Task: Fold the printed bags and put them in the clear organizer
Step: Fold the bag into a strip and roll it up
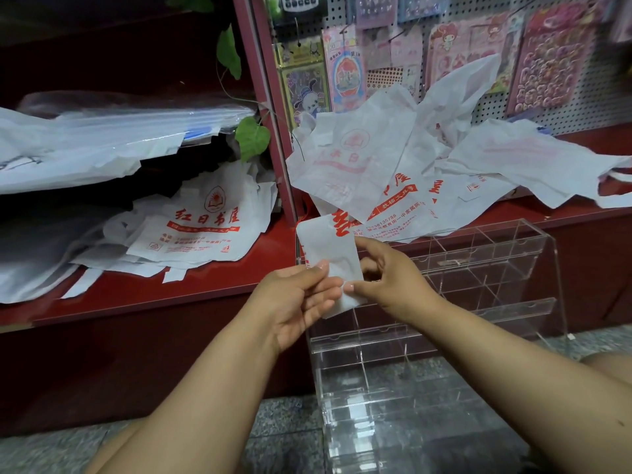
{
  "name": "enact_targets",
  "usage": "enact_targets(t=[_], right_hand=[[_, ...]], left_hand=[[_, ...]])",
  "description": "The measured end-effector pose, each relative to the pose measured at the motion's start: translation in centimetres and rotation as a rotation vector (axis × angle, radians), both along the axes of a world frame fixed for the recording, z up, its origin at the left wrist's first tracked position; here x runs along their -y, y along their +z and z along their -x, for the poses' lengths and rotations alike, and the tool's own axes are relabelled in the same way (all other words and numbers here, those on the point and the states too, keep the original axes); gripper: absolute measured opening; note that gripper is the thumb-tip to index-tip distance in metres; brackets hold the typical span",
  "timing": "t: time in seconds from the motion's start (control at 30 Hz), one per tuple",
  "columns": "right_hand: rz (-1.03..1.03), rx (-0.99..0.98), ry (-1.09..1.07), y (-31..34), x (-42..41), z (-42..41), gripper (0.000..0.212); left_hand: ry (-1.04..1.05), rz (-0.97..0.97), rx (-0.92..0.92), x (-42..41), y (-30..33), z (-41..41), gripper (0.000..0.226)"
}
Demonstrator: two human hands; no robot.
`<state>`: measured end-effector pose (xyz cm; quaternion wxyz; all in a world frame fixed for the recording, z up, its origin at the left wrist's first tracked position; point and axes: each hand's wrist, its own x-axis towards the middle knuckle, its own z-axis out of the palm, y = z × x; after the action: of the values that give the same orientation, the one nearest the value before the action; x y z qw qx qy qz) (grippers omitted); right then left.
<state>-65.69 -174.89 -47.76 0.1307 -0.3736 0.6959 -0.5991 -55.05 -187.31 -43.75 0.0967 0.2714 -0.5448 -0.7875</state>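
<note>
Above the red shelf: loose printed bags piled behind clear organizer. Folded bag held over organizer's left side; left hand & right hand both pinch it. Risk: slick film, fold springs open if either grip slackens before insertion.

A red shelf is carrying loose printed bags left of the grips and more bags beyond them; the clear organizer is standing on the speckled floor beneath them.

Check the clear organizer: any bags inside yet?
Empty: every visible compartment of the clear organizer shows through; the folded bag is in both hands.
</note>
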Motion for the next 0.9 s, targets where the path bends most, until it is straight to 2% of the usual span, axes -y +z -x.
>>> enact_targets(t=[0.13, 0.17, 0.27, 0.3, 0.37, 0.47, 0.63, 0.7, 0.83, 0.87, 0.9], right_hand=[[-0.097, -0.154, -0.187, 0.3, 0.1, 0.2, 0.056], [-0.073, -0.095, -0.171, 0.6, 0.0, 0.1, 0.052], [0.174, 0.212, 0.024, 1.3, -0.1, -0.3, 0.03], [0.244, 0.259, 0.049, 1.5, -0.1, -0.4, 0.02], [0.305, 0.235, 0.044, 1.3, 0.0, 0.0, 0.005], [0.275, 0.107, 0.012, 1.1, -0.1, 0.4, 0.017], [0.233, 0.033, -0.015, 0.8, -0.2, 0.4, 0.015], [0.241, 0.023, -0.028, 0.9, -0.1, 0.2, 0.03], [0.235, 0.105, -0.074, 0.8, 0.3, 0.1, 0.01], [0.258, 0.186, -0.063, 0.8, 0.4, -0.1, 0.009], [0.286, 0.286, -0.039, 0.8, 0.5, -0.1, 0.021]], left_hand=[[0.059, 0.17, -0.115, 0.1, -0.4, 0.5, 0.012], [0.065, 0.228, -0.142, 0.2, -0.5, 0.5, 0.013], [0.049, 0.346, -0.219, 0.2, -0.8, 0.4, 0.012], [0.045, 0.375, -0.242, 0.3, -0.9, 0.4, 0.011], [0.032, 0.473, -0.279, 0.6, -1.1, 0.4, 0.012], [-0.016, 0.626, -0.332, 0.9, -1.0, 0.0, 0.017], [0.019, 0.746, -0.34, 1.1, -1.6, 0.0, 0.03], [0.058, 0.798, -0.338, 1.0, -2.0, 0.3, 0.04], [0.111, 0.837, -0.35, 0.5, -2.5, 0.4, 0.043], [0.115, 0.847, -0.35, 0.5, -2.6, 0.4, 0.049], [0.116, 0.857, -0.347, 0.6, -2.9, 0.5, 0.055]])
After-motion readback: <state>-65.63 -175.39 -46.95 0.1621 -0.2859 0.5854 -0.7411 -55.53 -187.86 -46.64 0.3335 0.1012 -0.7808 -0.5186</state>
